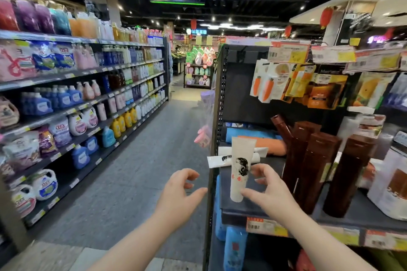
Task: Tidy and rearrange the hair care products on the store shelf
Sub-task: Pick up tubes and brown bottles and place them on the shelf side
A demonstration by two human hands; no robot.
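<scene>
upright white tube [239, 171] on shelf [361, 215]

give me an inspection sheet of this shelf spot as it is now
surface: dark grey metal shelf board, price tags along front edge
job's things: white plastic tube with black hair drawing upright on its cap; two like white tubes lying behind; tall brown bottles upright, one leaning
clutter: white pouch at right
grippers: right hand pinches the upright tube; left hand loosely curled, holds nothing
cables: nothing seen
surroundings: grey aisle floor; detergent shelves opposite
</scene>
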